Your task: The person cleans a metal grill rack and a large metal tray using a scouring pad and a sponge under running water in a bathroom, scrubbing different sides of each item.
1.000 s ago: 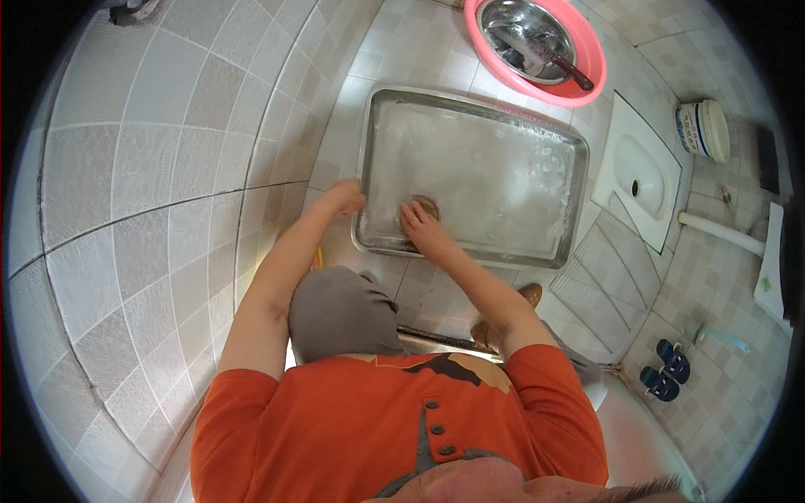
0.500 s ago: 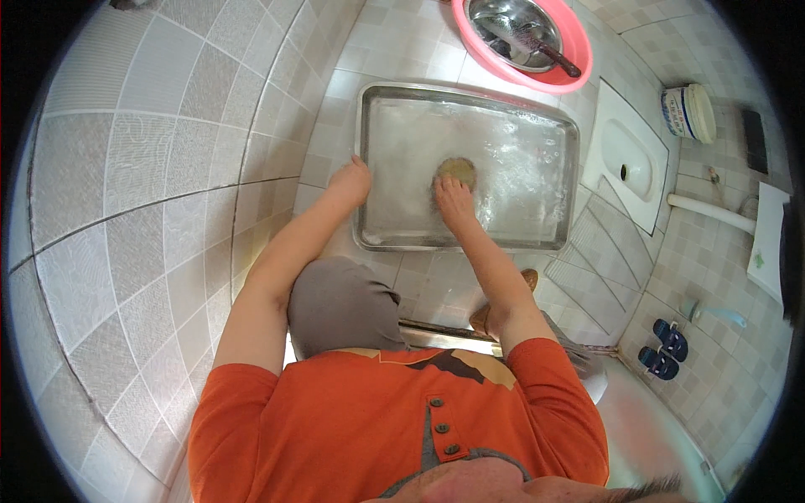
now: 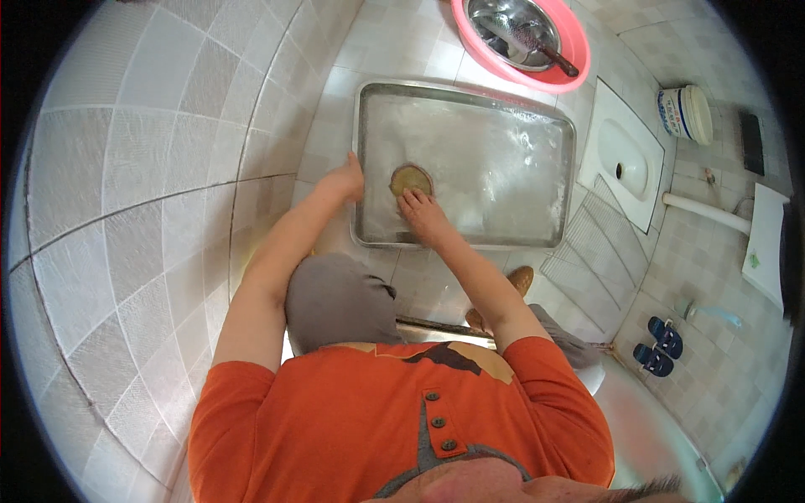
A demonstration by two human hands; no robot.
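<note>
From my end I have both bare hands in the head view, working over a large metal tray [image 3: 486, 184] that lies on the tiled floor [image 3: 411, 50]. The right hand [image 3: 426, 220] comes in across the tray's near edge, its fingers slightly bent and close together on the near side of a round olive-brown pad [image 3: 410, 175]. The pad lies flat inside the tray, toward the near left corner and well apart from the right edge. I see those fingers touching it from above, but the thumb is hidden, so I cannot tell whether they grip it or only rest on it. The left hand [image 3: 345, 179] is at the tray's left edge, about midway along, one digit pointing toward the far left corner; the rest are hidden from me, so I cannot tell how far they close or whether they hold the rim. Bright wet-looking patches show toward the tray's far right corner. Past the far edge I see a pink basin [image 3: 575, 38] with a metal bowl [image 3: 539, 32] in it, and a dark-handled utensil [image 3: 560, 61] lying across the bowl. Beyond the right edge is a white squat toilet [image 3: 635, 159].
</note>
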